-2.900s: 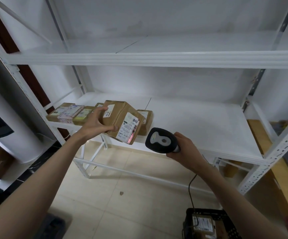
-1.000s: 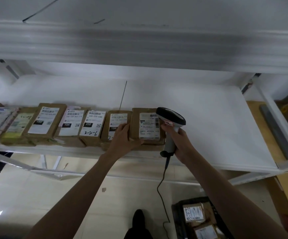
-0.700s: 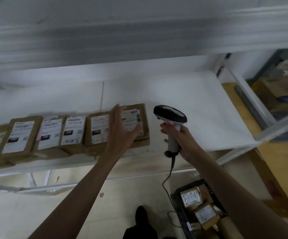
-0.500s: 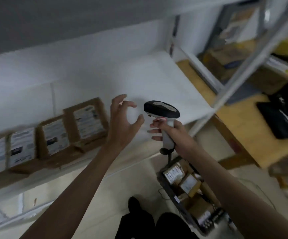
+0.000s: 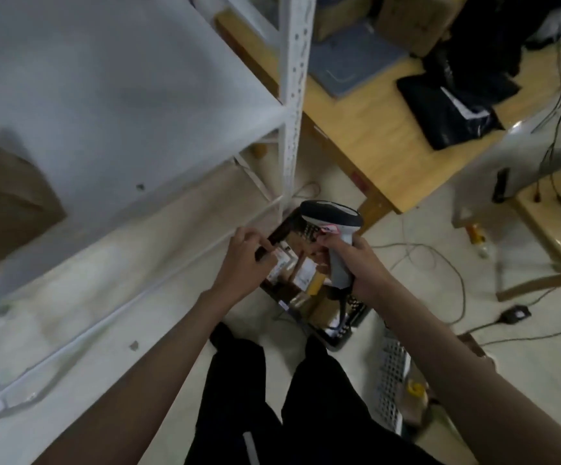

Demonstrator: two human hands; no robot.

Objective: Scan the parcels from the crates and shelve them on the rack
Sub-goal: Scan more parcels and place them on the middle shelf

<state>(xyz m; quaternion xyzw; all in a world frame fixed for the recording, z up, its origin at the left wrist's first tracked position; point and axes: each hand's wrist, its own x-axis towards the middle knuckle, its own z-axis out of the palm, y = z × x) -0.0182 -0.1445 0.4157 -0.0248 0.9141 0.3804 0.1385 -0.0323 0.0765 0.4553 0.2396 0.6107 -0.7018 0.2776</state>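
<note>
**Over the black crate, scanner gripped**

Far left: one brown parcel (image 5: 7, 203) lying on the white rack shelf (image 5: 131, 95), cut off by the frame edge, its label too blurred to read. White perforated rack upright (image 5: 294, 95) rising at the shelf's right corner.

Centre left: left hand (image 5: 244, 263) reaching forward and down from a bare forearm, back of the hand upward, fingers curled loosely with the tips at the near-left rim of the black crate (image 5: 336, 333). Holding nothing, as far as visible; contact between fingertips and any parcel not possible to confirm.

Centre: black crate on the pale floor at the foot of the rack upright, long axis running from upper left to lower right. Inside, several small brown parcels (image 5: 306, 280) with white labels, packed close together, partly hidden behind both hands.

Centre right: right hand (image 5: 361, 263) wrapped firmly around the grey handle of the scanner (image 5: 331, 219). Handle roughly upright, tilted slightly; dark head on top, long axis pointing left and slightly away, above the crate. Cable trailing from the handle's base down toward the floor.

Lower right: white perforated crate (image 5: 389, 380) just beside the black one, contents unclear.

Right: wooden counter (image 5: 366, 135) carrying a black bag (image 5: 453, 109) and cardboard boxes, with loose cables across the floor near it.
</note>
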